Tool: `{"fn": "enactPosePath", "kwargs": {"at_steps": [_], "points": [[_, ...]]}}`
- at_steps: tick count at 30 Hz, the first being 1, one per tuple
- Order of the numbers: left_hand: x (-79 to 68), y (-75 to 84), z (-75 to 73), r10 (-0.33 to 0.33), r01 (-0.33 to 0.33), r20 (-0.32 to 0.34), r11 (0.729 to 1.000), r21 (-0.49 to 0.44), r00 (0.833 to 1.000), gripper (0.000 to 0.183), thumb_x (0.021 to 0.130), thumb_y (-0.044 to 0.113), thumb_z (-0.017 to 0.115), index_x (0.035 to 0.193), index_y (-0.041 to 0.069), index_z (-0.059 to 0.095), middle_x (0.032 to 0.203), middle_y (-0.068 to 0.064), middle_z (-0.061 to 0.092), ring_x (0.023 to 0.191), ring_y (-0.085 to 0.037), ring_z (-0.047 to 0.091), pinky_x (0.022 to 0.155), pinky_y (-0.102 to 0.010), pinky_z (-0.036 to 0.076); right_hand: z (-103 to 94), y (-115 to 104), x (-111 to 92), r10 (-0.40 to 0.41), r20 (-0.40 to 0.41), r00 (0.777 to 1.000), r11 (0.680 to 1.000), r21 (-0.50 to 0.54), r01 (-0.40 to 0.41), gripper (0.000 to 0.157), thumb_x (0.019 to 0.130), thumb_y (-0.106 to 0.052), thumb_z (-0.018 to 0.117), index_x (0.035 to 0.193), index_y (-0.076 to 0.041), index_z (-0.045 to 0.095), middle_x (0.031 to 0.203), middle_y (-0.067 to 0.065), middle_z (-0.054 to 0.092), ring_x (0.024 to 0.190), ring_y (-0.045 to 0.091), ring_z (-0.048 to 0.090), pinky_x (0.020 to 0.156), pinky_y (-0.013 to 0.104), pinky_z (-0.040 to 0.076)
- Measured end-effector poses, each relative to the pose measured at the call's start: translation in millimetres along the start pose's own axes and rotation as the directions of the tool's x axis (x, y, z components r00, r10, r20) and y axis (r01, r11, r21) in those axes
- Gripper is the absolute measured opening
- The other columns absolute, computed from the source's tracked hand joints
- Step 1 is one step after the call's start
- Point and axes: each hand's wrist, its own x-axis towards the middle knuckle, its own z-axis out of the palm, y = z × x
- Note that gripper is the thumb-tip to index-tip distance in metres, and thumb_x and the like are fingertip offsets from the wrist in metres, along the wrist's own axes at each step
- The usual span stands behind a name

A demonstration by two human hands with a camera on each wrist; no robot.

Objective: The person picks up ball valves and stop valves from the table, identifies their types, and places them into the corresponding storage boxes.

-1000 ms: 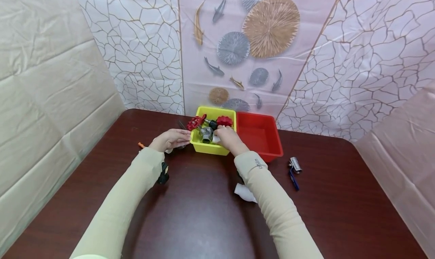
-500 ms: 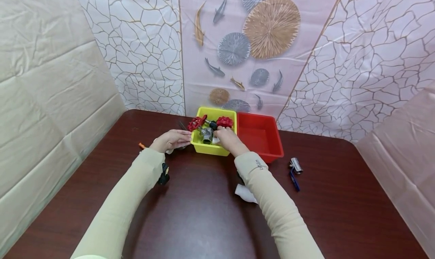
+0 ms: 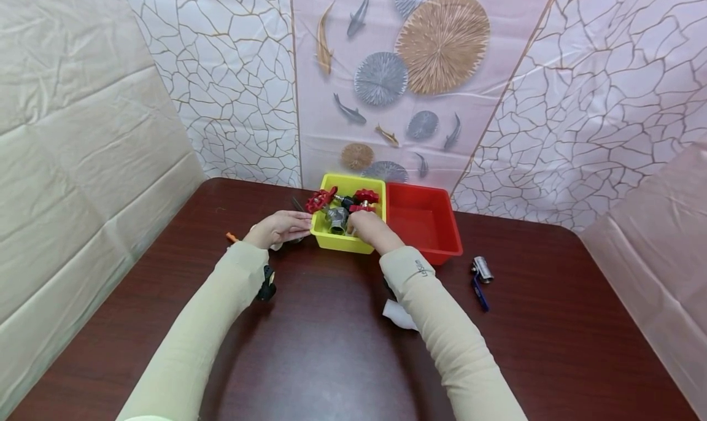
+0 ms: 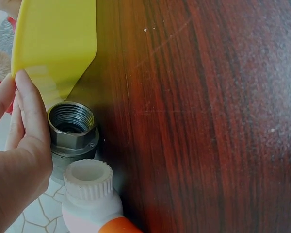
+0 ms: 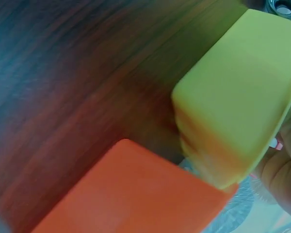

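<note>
My left hand (image 3: 280, 227) pinches the left rim of the yellow bin (image 3: 345, 243), its thumb and fingers on either side in the left wrist view. My right hand (image 3: 371, 229) reaches into the bin over the front right, fingers curled on a white valve with a red handle (image 3: 361, 209); most of the valve is hidden. Inside lie a valve with a red handwheel (image 3: 319, 200), a grey metal fitting (image 3: 337, 219) and another red handle (image 3: 367, 195). Close to my left hand stand a threaded metal fitting (image 4: 72, 124) and a white plastic fitting (image 4: 88, 180).
A red bin (image 3: 422, 221) adjoins the yellow one on the right. A metal ball valve with a blue lever (image 3: 479, 291) lies farther right on the brown table (image 3: 326, 347). Partly under my right forearm is a white fitting (image 3: 399, 315). An orange piece (image 3: 231, 237) lies at the left.
My right fingers have shifted slightly inside the yellow bin, and a second red handle now shows beyond them where white showed before. My left hand stays at the rim.
</note>
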Motion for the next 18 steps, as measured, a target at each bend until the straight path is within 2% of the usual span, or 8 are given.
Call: {"fn": "enactPosePath", "kwargs": {"at_steps": [2,5,6,8,10,13,15,18], "points": [[0.5,0.4,-0.7,0.001,-0.001,0.002,1.0,0.005,1.0,0.049,0.097,0.0,0.045,0.144,-0.002,0.033,0.147,-0.021,0.036,0.135,-0.029,0.039,0.106,-0.033,0.038,-1.8,-2.2,0.3,0.007,0.023,1.0,1.0,0.019,-0.007,0.018,0.087,0.001,0.061,0.075,-0.008,0.07,0.078,0.003,0.066,0.07,0.013,0.052,0.065,0.022,0.043],[1.1,0.9,-0.9,0.003,-0.003,0.001,1.0,0.008,1.0,0.049,0.097,0.0,0.045,0.144,-0.002,0.033,0.147,-0.021,0.037,0.134,-0.028,0.041,0.105,-0.032,0.039,-4.4,-3.5,-0.8,-0.005,0.037,0.999,1.0,0.026,0.004,0.026,0.088,0.003,0.059,0.065,-0.009,0.06,0.066,0.002,0.052,0.064,0.015,0.037,0.059,0.024,0.03],[1.1,1.2,-0.8,0.006,-0.006,0.0,1.0,0.012,1.0,0.049,0.097,0.001,0.045,0.144,-0.002,0.034,0.147,-0.021,0.037,0.133,-0.028,0.041,0.104,-0.032,0.039,-5.0,-3.4,-1.3,-0.013,0.036,0.999,1.0,0.019,0.013,0.026,0.087,0.003,0.059,0.065,-0.009,0.061,0.066,0.002,0.053,0.064,0.014,0.038,0.059,0.024,0.03],[0.8,1.7,-0.8,0.013,-0.013,-0.004,1.0,0.012,1.0,0.049,0.097,0.001,0.046,0.144,-0.002,0.034,0.147,-0.021,0.038,0.134,-0.029,0.041,0.104,-0.033,0.039,-6.1,-2.8,-2.2,-0.03,0.025,0.999,1.0,0.002,0.03,0.021,0.087,0.002,0.06,0.073,-0.009,0.07,0.075,0.002,0.065,0.068,0.013,0.051,0.062,0.022,0.04],[0.2,2.1,-0.9,0.016,-0.016,-0.003,1.0,0.014,1.0,0.049,0.097,0.001,0.045,0.144,-0.002,0.033,0.147,-0.02,0.037,0.134,-0.029,0.04,0.105,-0.033,0.039,-6.4,-1.6,-2.6,-0.038,0.025,0.999,0.999,-0.005,0.038,0.019,0.087,0.002,0.06,0.088,-0.009,0.076,0.092,0.005,0.072,0.083,0.017,0.063,0.073,0.025,0.051],[-1.1,2.3,-0.6,0.012,-0.012,-0.007,0.999,0.03,1.0,0.049,0.097,0.002,0.045,0.144,-0.002,0.033,0.147,-0.02,0.037,0.133,-0.028,0.041,0.105,-0.033,0.039,-5.2,0.3,-2.4,-0.045,0.035,0.998,0.999,-0.017,0.046,0.024,0.089,0.001,0.058,0.103,-0.009,0.074,0.109,0.009,0.071,0.102,0.024,0.065,0.089,0.034,0.052],[-1.5,2.0,-0.6,0.006,-0.006,-0.007,0.999,0.035,1.0,0.049,0.097,0.003,0.045,0.144,-0.001,0.033,0.147,-0.02,0.037,0.131,-0.026,0.045,0.106,-0.033,0.039,-3.3,1.7,-2.1,-0.052,0.037,0.998,0.998,-0.025,0.053,0.024,0.091,-0.001,0.055,0.105,-0.009,0.073,0.11,0.01,0.07,0.105,0.025,0.064,0.092,0.035,0.051],[-1.5,1.2,-0.8,0.004,-0.004,-0.003,0.999,0.032,1.0,0.049,0.097,0.002,0.046,0.144,-0.001,0.033,0.147,-0.02,0.037,0.122,-0.022,0.052,0.105,-0.032,0.039,-1.1,3.2,-2.0,-0.074,0.031,0.997,0.996,-0.048,0.076,0.023,0.094,-0.004,0.051,0.097,-0.008,0.074,0.1,0.009,0.071,0.094,0.023,0.064,0.087,0.032,0.052]]}}
